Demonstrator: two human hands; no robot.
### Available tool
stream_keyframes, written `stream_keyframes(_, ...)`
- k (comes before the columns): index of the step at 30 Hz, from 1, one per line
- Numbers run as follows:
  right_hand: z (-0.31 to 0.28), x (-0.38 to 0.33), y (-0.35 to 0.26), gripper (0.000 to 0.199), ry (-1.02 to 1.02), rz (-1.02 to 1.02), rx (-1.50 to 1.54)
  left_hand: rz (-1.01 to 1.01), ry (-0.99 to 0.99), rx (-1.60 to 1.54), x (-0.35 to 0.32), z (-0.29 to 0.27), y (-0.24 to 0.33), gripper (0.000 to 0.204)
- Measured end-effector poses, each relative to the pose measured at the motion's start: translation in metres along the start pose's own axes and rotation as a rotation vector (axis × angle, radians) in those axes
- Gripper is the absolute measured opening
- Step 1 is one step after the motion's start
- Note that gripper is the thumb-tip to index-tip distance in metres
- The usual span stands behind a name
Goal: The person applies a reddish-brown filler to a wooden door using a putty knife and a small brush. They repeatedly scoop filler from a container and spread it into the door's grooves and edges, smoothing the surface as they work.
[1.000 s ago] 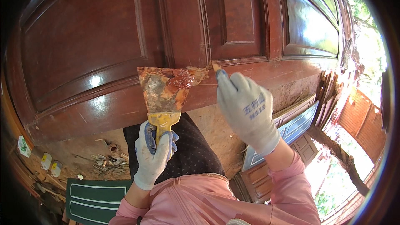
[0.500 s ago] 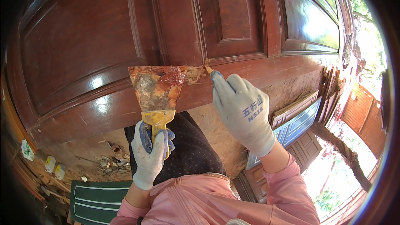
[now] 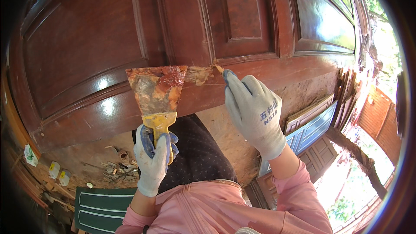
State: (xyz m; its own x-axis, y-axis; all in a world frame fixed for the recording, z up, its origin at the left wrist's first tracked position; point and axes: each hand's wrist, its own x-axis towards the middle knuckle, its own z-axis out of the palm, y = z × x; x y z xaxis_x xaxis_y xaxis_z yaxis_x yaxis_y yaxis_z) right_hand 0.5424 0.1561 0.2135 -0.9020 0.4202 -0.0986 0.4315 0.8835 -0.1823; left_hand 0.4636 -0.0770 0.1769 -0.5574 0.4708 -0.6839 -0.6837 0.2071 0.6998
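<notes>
Across the upper part of the view stretches a glossy red-brown panelled door, its raised mouldings bending with the lens. Near its lower edge, the left hand, in a pale glove with blue on the finger side, is wrapped around the yellow handle of a broad scraper, with the blade pointing up and away from the body. A wet, dark red paste lies on the upper right part of the blade, and orange and grey stains cover much of the rest. The blade overlaps the door in view; whether it touches the wood I cannot tell.

To its right, the right hand, gloved likewise with blue print on the back, has its fingers drawn together, pinching a small tan tool. Its tip is at the lower corner of a moulding, just beside a rough brownish patch on the door frame; most of the tool is hidden by the glove.

Below are a pink top and dark patterned trousers. On the ground to the left are wood scraps and a green panel with white lines; to the right, a blue panel leans among brown ones
</notes>
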Motion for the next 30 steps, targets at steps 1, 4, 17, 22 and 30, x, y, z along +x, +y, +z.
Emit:
stream_keyframes(1, 0.002, 0.0, -0.001, 0.03, -0.006, -0.016, -0.004, -0.001, 0.0, -0.005, 0.0, 0.001, 0.0, 0.025)
stream_keyframes(4, 0.001, -0.001, 0.002, 0.035, 0.016, -0.064, -0.02, 0.003, 0.006, -0.011, 0.0, 0.002, 0.001, 0.025)
stream_keyframes(17, -0.004, 0.01, 0.005, 0.038, -0.026, -0.136, -0.195, 0.008, 0.061, -0.007, 0.001, 0.002, 0.002, 0.022)
stream_keyframes(22, 0.001, 0.0, -0.008, 0.041, -0.082, -0.289, -0.317, 0.052, 0.042, 0.0, 0.003, -0.002, -0.005, 0.024)
stream_keyframes(30, 0.004, 0.002, -0.008, 0.04, -0.095, -0.27, -0.327, 0.064, 0.041, -0.013, 0.003, -0.003, -0.008, 0.025)
